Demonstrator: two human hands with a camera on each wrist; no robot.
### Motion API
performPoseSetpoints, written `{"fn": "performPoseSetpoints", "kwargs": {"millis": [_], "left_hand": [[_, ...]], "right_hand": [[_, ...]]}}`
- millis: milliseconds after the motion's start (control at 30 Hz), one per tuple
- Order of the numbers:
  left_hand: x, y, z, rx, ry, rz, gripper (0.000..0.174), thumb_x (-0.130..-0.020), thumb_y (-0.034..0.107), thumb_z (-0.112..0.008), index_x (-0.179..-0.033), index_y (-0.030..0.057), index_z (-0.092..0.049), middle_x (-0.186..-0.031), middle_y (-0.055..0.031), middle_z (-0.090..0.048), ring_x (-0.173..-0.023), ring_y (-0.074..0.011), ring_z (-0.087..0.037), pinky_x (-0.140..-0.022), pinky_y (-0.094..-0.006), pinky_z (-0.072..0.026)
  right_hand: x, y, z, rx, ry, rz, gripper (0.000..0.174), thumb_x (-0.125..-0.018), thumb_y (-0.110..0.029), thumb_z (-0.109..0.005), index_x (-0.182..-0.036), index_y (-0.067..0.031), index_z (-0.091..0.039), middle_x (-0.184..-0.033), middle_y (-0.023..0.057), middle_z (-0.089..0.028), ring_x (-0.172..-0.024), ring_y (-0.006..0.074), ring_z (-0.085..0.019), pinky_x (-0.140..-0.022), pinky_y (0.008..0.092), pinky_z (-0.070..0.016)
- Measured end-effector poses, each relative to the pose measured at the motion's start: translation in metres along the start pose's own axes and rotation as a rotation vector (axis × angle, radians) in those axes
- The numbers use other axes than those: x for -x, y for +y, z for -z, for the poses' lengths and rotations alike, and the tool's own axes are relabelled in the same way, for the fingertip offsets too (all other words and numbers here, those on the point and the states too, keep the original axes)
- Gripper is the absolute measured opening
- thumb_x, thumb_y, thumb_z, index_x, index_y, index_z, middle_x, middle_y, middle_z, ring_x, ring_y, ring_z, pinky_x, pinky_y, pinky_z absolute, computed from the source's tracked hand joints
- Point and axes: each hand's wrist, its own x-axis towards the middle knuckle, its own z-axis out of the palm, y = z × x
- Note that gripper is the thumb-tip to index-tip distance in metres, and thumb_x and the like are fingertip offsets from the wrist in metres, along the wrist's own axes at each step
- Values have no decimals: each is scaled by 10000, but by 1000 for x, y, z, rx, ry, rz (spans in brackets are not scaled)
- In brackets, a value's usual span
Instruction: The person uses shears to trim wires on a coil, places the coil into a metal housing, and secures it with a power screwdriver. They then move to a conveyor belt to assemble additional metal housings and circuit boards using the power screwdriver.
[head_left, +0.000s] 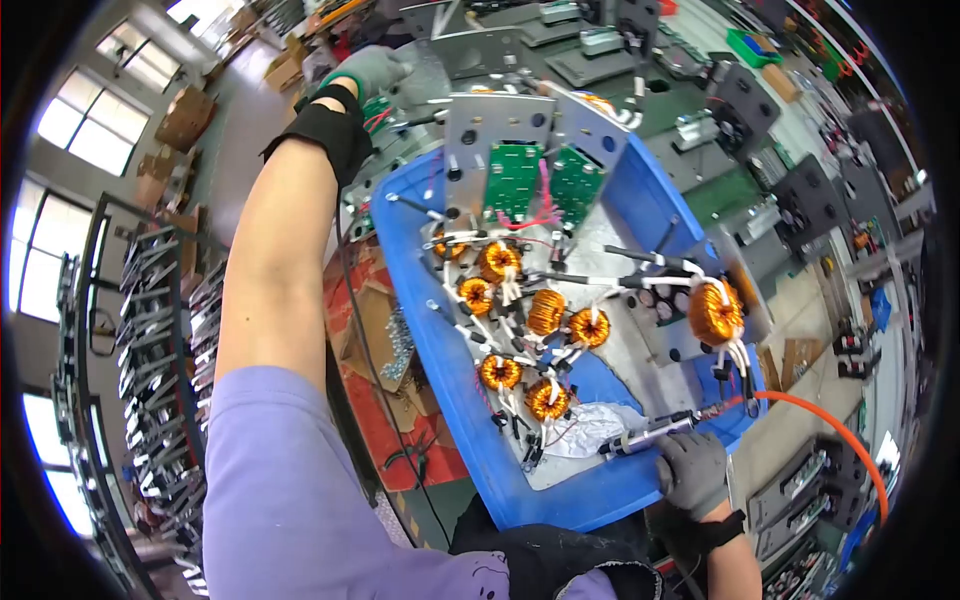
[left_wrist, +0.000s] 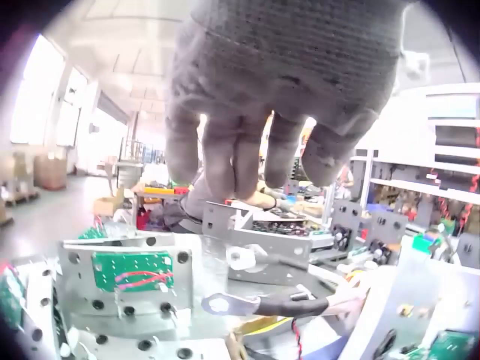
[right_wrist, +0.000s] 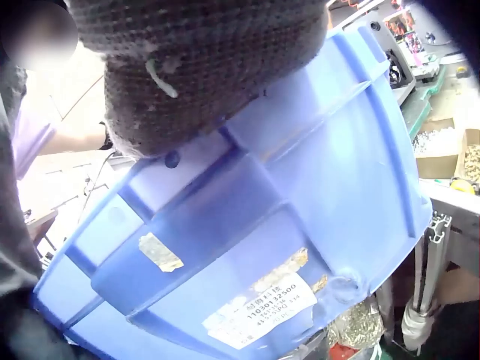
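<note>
My right hand (head_left: pixel 693 472), in a grey glove, grips the rim of a blue plastic bin (head_left: pixel 430 330) at its near right corner. Just beside its knuckles lies a silver air tool (head_left: pixel 650 434) with an orange hose (head_left: pixel 845 440). In the right wrist view the glove (right_wrist: pixel 202 67) overlaps the bin's outer wall. My left hand (head_left: pixel 370 72), also gloved, reaches past the far left corner; its fingers (left_wrist: pixel 217 154) hang loosely over metal parts in the left wrist view. Copper-wound toroid coils (head_left: pixel 546 312) and bracket plates with green circuit boards (head_left: pixel 514 180) fill the bin.
A larger coil (head_left: pixel 716 312) sits at the bin's right side. To the left, a red surface (head_left: pixel 430 460) carries pliers (head_left: pixel 415 455) and a box of small screws (head_left: pixel 395 345). Metal assemblies stand on the green bench (head_left: pixel 735 195) beyond. A rack of parts (head_left: pixel 160 400) is at far left.
</note>
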Motion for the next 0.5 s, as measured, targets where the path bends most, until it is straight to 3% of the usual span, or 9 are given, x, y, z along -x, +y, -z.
{"fn": "performPoseSetpoints", "kwargs": {"millis": [67, 133, 233, 267, 333, 367, 400, 467, 500], "left_hand": [[21, -33, 11, 115, 63, 107, 408, -896, 376, -624, -1132, 52, -699, -1089, -151, -711, -988, -261, -679, -883, -383, -509], [33, -97, 6, 41, 129, 60, 444, -899, 417, -607, -1103, 34, -698, -1098, -167, -702, -995, -291, -675, -886, -396, -509], [91, -181, -31, 104, 65, 409, 547, -890, 537, -551, -991, 25, -717, -1023, -207, -708, -1000, -390, -658, -854, -450, -502], [101, -234, -66, 64, 138, 468, 585, -861, 588, -571, -951, 29, -721, -991, -209, -714, -974, -379, -675, -835, -451, -504], [117, -338, -161, 38, 173, 693, 566, -885, 534, -517, -1013, 16, -707, -1094, -217, -691, -1048, -370, -659, -877, -469, -496], [129, -351, -203, 73, 103, 865, 541, -893, 499, -483, -1041, 24, -696, -1153, -217, -672, -1057, -382, -650, -884, -489, -488], [122, -421, -275, 29, 32, 855, 553, -893, 513, -469, -1057, 33, -690, -1155, -213, -672, -1053, -382, -651, -891, -499, -482], [179, -365, -280, 646, 141, 814, 353, -939, 413, -567, -955, 83, -691, -797, -120, -668, -721, -316, -610, -699, -451, -485], [185, -340, -285, 912, 183, 945, 325, -936, 418, -585, -947, 107, -680, -772, -98, -639, -690, -294, -586, -661, -444, -482]], "right_hand": [[0, -1, 0, -36, -17, -10, 280, -797, -248, -613, -1023, -91, -662, -892, 100, -662, -827, 297, -621, -733, 425, -441], [1, 1, -5, -56, 12, 37, 301, -804, -258, -599, -1036, -78, -662, -898, 110, -659, -831, 304, -614, -724, 433, -434], [2, 4, -11, -59, 66, 53, 286, -820, -274, -583, -1007, -69, -655, -870, 121, -644, -772, 319, -596, -704, 447, -422], [1, 3, -11, -60, 65, 65, 286, -820, -274, -583, -1007, -69, -655, -870, 121, -644, -772, 319, -596, -704, 447, -422], [0, -1, -10, -34, 36, 33, 269, -811, -241, -574, -998, -64, -652, -898, 128, -658, -817, 327, -613, -749, 439, -426], [0, 1, -13, -11, 50, 63, 286, -830, -271, -541, -991, -60, -650, -885, 126, -656, -794, 327, -610, -735, 440, -420], [-1, 0, -13, -6, 51, 65, 286, -830, -271, -541, -991, -60, -650, -885, 126, -656, -794, 327, -610, -735, 440, -420], [-3, -4, -11, -2, -2, 11, 302, -840, -284, -521, -987, -54, -650, -868, 131, -655, -775, 333, -605, -722, 441, -414], [-2, -3, -13, 5, 38, 17, 287, -839, -287, -517, -953, -57, -645, -851, 134, -652, -758, 338, -600, -715, 440, -408]]}}
